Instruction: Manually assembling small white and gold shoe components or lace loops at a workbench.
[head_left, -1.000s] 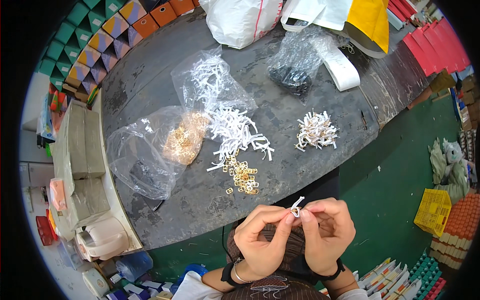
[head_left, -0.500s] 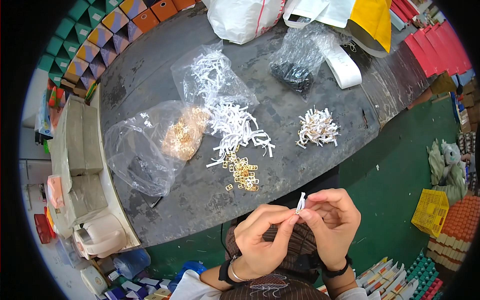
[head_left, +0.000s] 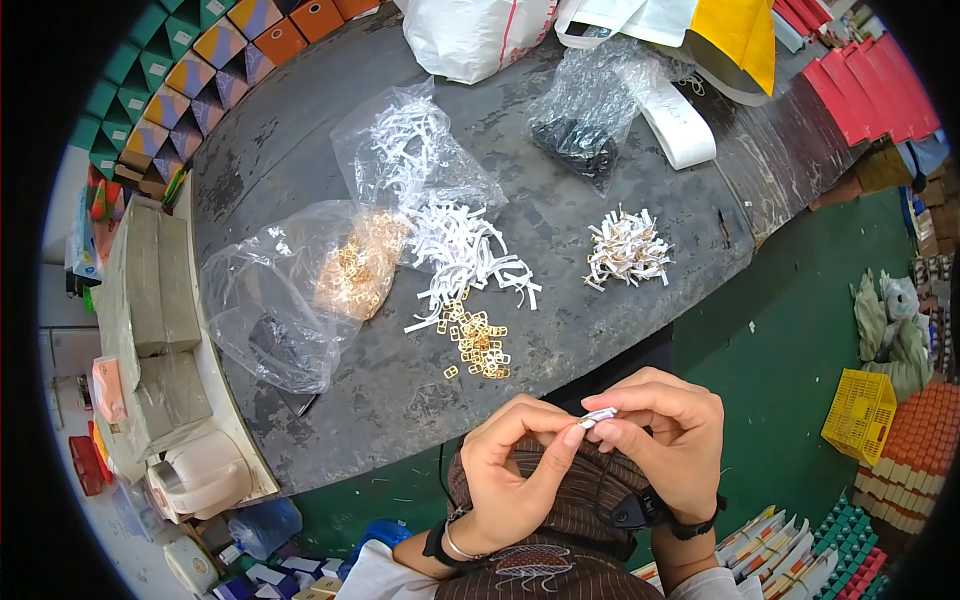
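Two bare hands meet over a lap below the edge of a worn, dark grey counter [head_left: 300, 150], pinching a small white strip of ribbon-like material [head_left: 600, 416] between them. The left hand [head_left: 515, 475] curls its fingers inward, thumb and forefinger closed on the strip's near end; the right hand [head_left: 665, 440] arches over from the other side, its fingertips clamped on the same strip, so both grips are together on it. The strip sits just off the counter, held in the air near the front edge.

On the counter, a loose heap of small gold-coloured metal buckles [head_left: 475, 340] lies nearest the hands, touching a tangle of cut white strips [head_left: 465, 250]. A crinkled clear plastic bag holding more gold buckles [head_left: 300, 290] rests to the left, and a second clear bag of white strips [head_left: 410, 150] lies behind. Well apart to the right sits a small pile of white strips already fitted with gold pieces [head_left: 627, 248]. A clear bag of black items [head_left: 580, 130] lies farther back
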